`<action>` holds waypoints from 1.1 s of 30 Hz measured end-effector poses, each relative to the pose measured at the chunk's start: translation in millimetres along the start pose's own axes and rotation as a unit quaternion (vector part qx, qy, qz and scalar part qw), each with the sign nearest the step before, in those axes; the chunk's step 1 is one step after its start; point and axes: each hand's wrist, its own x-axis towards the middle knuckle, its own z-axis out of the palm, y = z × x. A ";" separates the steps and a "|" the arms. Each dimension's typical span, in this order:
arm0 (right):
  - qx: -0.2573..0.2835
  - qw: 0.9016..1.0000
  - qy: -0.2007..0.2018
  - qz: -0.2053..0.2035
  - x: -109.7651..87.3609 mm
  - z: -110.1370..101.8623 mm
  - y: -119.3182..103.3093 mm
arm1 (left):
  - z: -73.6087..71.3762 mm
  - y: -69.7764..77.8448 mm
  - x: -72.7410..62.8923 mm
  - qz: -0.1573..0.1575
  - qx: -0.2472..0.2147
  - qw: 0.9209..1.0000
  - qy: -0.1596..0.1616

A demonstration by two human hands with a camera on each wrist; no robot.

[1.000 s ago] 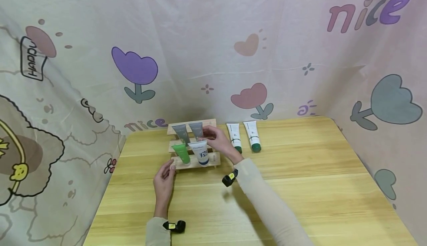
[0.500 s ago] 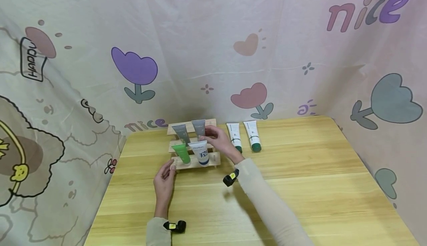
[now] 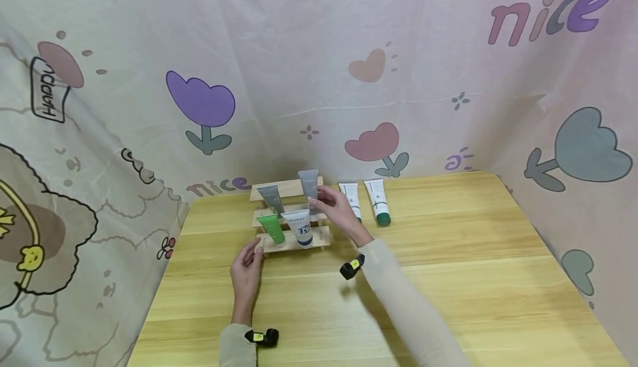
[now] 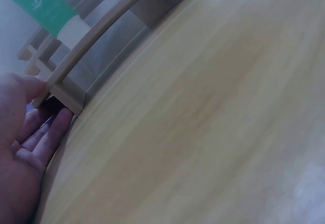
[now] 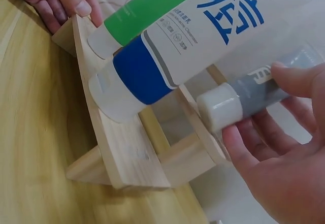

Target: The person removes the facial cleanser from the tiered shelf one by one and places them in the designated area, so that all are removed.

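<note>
A three-step wooden display rack stands on the table. My left hand holds its front left corner, thumb on top and fingers below the step in the left wrist view. My right hand pinches a grey squeeze tube upright, its white cap down, at the right end of the middle step. Whether the cap touches the step I cannot tell. Another grey tube stands on the middle step at left. On the front step stand a green tube and a white tube with a blue cap.
Right of the rack lie two white tubes with green caps, one fully visible, the nearer one partly behind my right hand. The wooden table meets a printed cloth backdrop at the back and sides.
My right hand has shifted the grey tube rightward and slightly up, away from the other grey tube. The left hand stays at the rack's corner.
</note>
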 end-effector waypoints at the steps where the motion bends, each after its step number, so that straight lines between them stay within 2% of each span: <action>1: 0.001 1.000 0.006 0.002 -1.2 -1.2 0.2 | 0.0 0.4 0.0 0.000 -0.001 1.000 0.000; 11: 0.023 0.998 0.054 0.024 -10.4 -15.2 8.2 | 0.7 0.7 -0.4 0.005 0.003 1.000 -0.001; 21: 0.025 0.993 0.114 -0.003 -26.2 -32.0 15.1 | 0.9 -1.7 -1.2 0.010 0.001 1.000 0.002; 33: 0.030 0.986 0.158 0.042 -45.6 -62.8 32.6 | 0.0 -3.5 0.0 0.007 -0.007 1.000 0.000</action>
